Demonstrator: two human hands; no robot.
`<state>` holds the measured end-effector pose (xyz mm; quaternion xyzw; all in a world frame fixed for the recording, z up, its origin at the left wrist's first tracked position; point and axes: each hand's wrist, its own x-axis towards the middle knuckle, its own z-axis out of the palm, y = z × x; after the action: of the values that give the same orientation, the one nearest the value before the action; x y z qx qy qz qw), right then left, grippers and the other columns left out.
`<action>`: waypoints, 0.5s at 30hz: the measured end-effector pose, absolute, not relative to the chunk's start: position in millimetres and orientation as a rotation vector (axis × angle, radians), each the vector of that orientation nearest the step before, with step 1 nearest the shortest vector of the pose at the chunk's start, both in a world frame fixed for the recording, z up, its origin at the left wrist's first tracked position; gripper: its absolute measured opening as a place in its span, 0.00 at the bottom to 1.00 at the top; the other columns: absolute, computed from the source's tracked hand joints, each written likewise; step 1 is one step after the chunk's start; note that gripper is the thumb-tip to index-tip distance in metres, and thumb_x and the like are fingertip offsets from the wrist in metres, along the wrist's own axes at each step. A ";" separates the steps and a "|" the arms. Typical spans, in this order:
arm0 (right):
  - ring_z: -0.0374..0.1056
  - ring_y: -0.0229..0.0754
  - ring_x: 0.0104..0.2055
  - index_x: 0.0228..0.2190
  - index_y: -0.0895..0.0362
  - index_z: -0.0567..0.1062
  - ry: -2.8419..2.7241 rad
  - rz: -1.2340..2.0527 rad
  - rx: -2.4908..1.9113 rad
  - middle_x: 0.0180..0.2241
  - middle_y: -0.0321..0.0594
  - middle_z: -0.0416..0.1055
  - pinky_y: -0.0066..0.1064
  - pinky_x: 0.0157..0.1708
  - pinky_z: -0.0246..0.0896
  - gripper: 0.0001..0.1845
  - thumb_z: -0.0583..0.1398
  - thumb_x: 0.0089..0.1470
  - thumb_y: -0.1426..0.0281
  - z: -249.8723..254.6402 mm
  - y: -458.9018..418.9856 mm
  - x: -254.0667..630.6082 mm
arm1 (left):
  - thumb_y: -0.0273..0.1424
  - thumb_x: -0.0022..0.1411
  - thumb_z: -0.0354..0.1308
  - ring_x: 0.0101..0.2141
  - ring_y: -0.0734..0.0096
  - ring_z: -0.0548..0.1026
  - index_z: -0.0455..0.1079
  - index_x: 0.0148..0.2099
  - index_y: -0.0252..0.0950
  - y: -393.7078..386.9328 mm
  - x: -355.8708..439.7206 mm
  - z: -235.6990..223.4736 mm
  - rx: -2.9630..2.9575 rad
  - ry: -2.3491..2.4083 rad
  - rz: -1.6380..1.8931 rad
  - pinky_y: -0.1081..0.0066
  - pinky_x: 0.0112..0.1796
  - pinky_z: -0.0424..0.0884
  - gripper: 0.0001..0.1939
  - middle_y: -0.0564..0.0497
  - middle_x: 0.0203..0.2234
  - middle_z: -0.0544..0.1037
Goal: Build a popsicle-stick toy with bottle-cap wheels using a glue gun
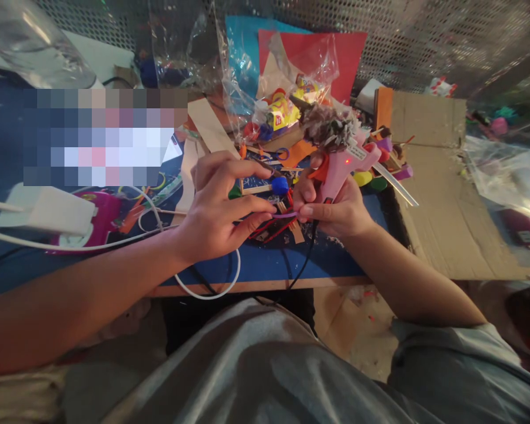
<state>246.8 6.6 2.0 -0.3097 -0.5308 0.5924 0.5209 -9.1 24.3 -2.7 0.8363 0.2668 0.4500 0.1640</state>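
Observation:
A thin purple strip (285, 215) runs between my two hands above the littered blue tabletop. The thumb and forefinger of my left hand (221, 215) pinch its left end, while the other fingers curl loosely above. My right hand (347, 212) is closed around the handle of a pink glue gun (335, 171) with a small red light lit. Between thumb and fingers, the same hand also grips the strip's right end. A clear glue stick (397, 184) juts out to the right of the gun. Just past my fingertips lies a blue cap-like piece (280, 186).
Craft scraps and plastic bags with yellow packets (285, 115) crowd the back. Cardboard (459, 206) lies at right. A white charger (48, 215) sits in a magenta power strip (106, 215) at left; its white cable (236, 274) loops over the blue table's front edge (256, 287).

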 end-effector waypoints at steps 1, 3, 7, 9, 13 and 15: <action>0.74 0.37 0.28 0.44 0.47 0.70 -1.264 1.422 -0.759 0.28 0.24 0.66 0.28 0.23 0.75 0.39 0.85 0.40 0.59 2.1 6.3 246.8 | 0.42 0.68 0.72 0.58 0.41 0.73 0.87 0.41 0.52 24.5 -8.6 -3.1 2.366 0.765 1.271 0.38 0.68 0.63 0.04 0.43 0.52 0.85; 0.74 0.39 0.28 0.44 0.47 0.71 -1.222 1.429 -0.776 0.28 0.26 0.68 0.30 0.23 0.74 0.35 0.84 0.44 0.53 3.0 6.0 246.4 | 0.39 0.69 0.70 0.55 0.44 0.75 0.86 0.42 0.51 24.1 -8.3 -4.5 2.354 0.706 1.295 0.40 0.65 0.65 0.03 0.45 0.48 0.86; 0.67 0.38 0.24 0.40 0.47 0.72 -1.149 1.393 -0.774 0.25 0.28 0.66 0.30 0.17 0.63 0.29 0.78 0.52 0.46 4.0 7.2 247.6 | 0.36 0.75 0.66 0.50 0.52 0.77 0.83 0.48 0.48 21.7 -8.1 -5.1 2.123 0.650 1.442 0.48 0.61 0.70 0.04 0.47 0.40 0.85; 0.64 0.38 0.22 0.36 0.48 0.74 -1.216 1.343 -0.782 0.23 0.28 0.64 0.31 0.17 0.60 0.27 0.76 0.54 0.44 1.3 6.9 250.6 | 0.40 0.78 0.64 0.48 0.54 0.77 0.82 0.47 0.48 21.6 -7.2 -2.8 1.947 0.748 1.529 0.51 0.58 0.71 0.06 0.47 0.39 0.83; 0.64 0.37 0.19 0.30 0.50 0.77 -1.393 1.294 -0.858 0.20 0.30 0.65 0.32 0.17 0.58 0.27 0.74 0.57 0.42 -13.0 0.9 260.0 | 0.39 0.80 0.63 0.43 0.61 0.76 0.80 0.46 0.47 25.4 -5.9 0.7 1.865 0.824 1.686 0.56 0.54 0.70 0.07 0.49 0.38 0.81; 0.65 0.38 0.20 0.30 0.50 0.79 -1.456 1.219 -0.923 0.21 0.32 0.69 0.32 0.17 0.59 0.26 0.74 0.59 0.43 -21.6 -2.5 264.6 | 0.41 0.80 0.63 0.44 0.61 0.76 0.80 0.45 0.47 27.4 -6.5 -0.9 1.876 0.834 1.678 0.56 0.55 0.70 0.08 0.49 0.38 0.80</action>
<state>264.6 -2.5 -21.6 -0.3803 -0.6001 0.5025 0.4926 -6.5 27.4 -0.9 0.6865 0.3051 0.6139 0.2425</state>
